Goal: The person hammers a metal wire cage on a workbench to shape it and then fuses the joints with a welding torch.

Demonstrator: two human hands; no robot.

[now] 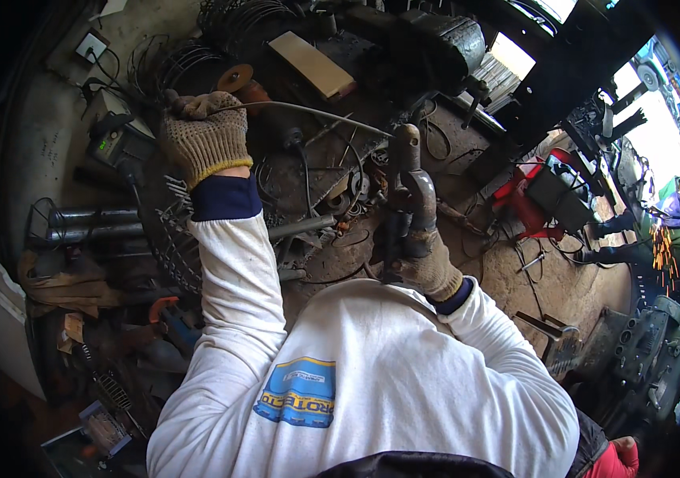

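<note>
My left hand (206, 134), in a knitted tan glove with a yellow cuff edge, is closed around one end of a thin grey rod (320, 111). The rod curves rightward to a heavy metal forked joint (413, 179) with a hole near its upper end. Whether the rod touches the joint or only passes behind it, I cannot tell. My right hand (429, 267), gloved the same way, grips the joint's lower part and holds it upright before my chest. A dark cylindrical shape just left of that hand is too shadowed to name. An orange grinding disc (235, 77) shows beyond my left fist.
A pale wooden block (312, 65) lies among tools and coiled wire on the cluttered bench. Metal pipes (93, 225) sit at left. To the right are a red chair (521, 199), a green machine (646, 354) and a co-worker (674, 219) with orange sparks.
</note>
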